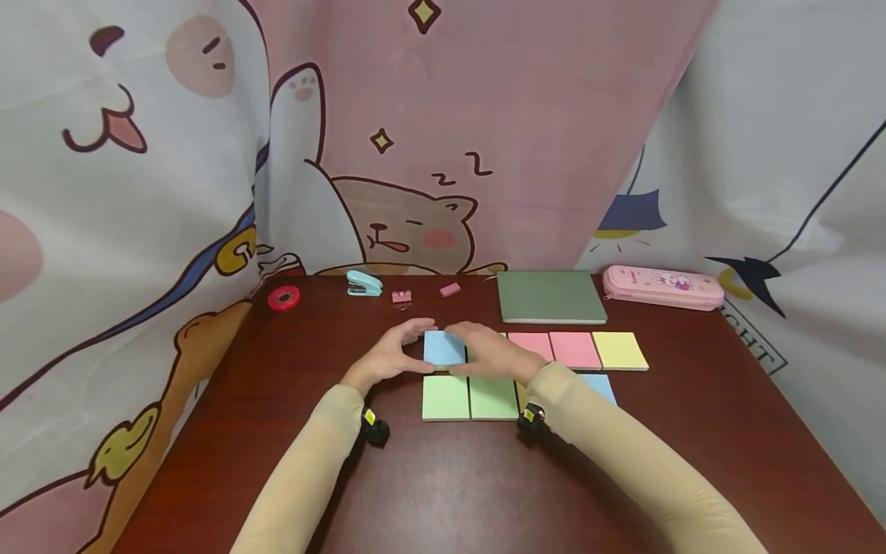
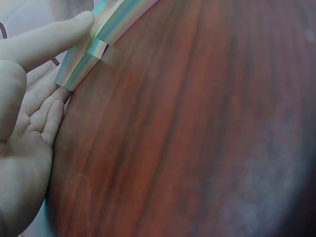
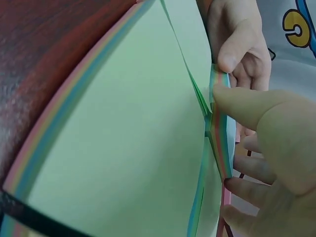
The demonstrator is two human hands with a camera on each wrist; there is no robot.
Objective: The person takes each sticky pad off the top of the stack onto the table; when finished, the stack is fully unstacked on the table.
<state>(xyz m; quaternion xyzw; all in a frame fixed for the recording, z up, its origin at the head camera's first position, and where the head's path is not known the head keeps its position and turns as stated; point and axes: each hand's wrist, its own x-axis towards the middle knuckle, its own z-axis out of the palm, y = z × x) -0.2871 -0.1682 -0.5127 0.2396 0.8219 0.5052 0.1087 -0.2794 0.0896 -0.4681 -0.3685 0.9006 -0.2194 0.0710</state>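
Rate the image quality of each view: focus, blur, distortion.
Head view: evenly lit and sharp, wide-angle bending at the edges, soft sheen on the table. Left wrist view: the left hand is pale and overexposed, the wood smeared and vignetted. Right wrist view: the green pad is clear, the right hand blurred.

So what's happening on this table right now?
A person sits at a dark wooden table laid out with sticky note pads in two rows. Both hands are on the blue pad at the left end of the far row: the left hand grips its left side, the right hand its right. Two green pads lie just in front, pink pads and a yellow pad to the right.
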